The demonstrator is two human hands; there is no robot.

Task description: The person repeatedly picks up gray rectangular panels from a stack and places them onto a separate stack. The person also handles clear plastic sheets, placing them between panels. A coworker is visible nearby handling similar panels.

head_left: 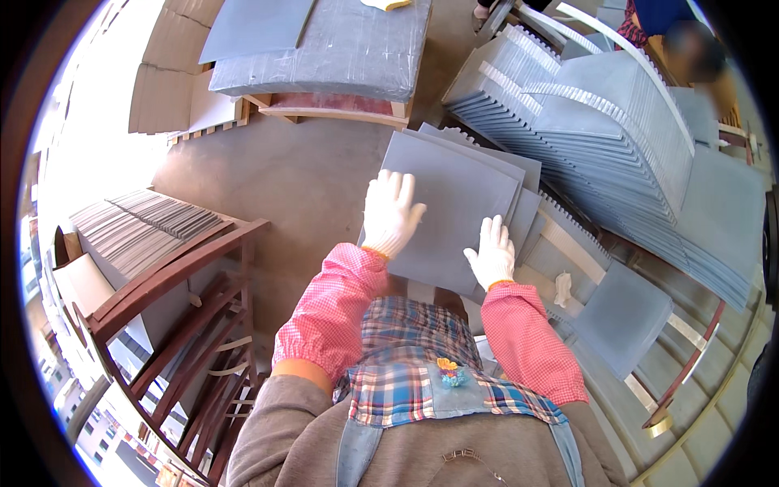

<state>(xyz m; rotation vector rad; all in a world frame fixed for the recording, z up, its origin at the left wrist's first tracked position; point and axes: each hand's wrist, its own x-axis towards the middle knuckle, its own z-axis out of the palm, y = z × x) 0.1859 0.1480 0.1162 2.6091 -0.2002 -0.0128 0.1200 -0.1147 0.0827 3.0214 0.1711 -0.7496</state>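
A small stack of flat square grey tiles lies in front of me, the top one slightly askew over those below. My left hand, in a white glove, rests flat on the top tile's left edge. My right hand, also gloved, lies flat on its lower right part. Both wear red checked sleeve covers.
Many grey tiles stand on edge in fanned rows at the right. A wrapped pallet of tiles sits ahead, with cardboard sheets beside it. A red metal rack with thin slabs is at the left. A person is at the top right.
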